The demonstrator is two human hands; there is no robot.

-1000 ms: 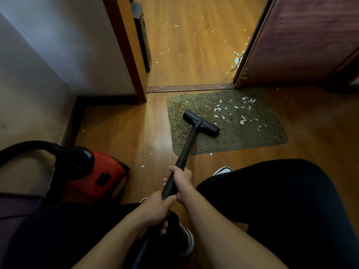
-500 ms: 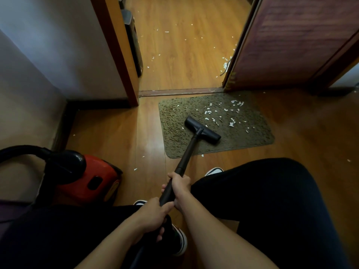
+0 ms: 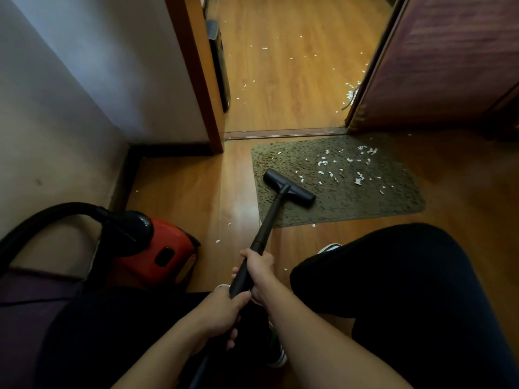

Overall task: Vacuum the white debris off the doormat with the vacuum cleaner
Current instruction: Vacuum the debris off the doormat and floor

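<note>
An olive-green doormat point(image 3: 373, 200) lies before the doorway. White debris point(image 3: 348, 167) is scattered over its far right half. The black vacuum nozzle point(image 3: 289, 187) rests on the mat's left part, angled, just short of the scraps. Its black wand point(image 3: 265, 228) runs back to me. My right hand point(image 3: 259, 269) grips the wand higher up, and my left hand point(image 3: 224, 313) grips it lower, close to my body. The red vacuum body point(image 3: 157, 252) with its black hose point(image 3: 53, 213) sits on the floor to my left.
More white scraps point(image 3: 351, 94) lie on the wooden floor beyond the threshold point(image 3: 283, 133). A door frame point(image 3: 196, 71) and wall stand at the left, a dark door point(image 3: 446, 60) at the right. My black-trousered knees point(image 3: 393, 290) and a shoe point(image 3: 328, 247) fill the foreground.
The nozzle has slid back and leftward across the mat, away from the debris. Both hands keep their hold on the wand.
</note>
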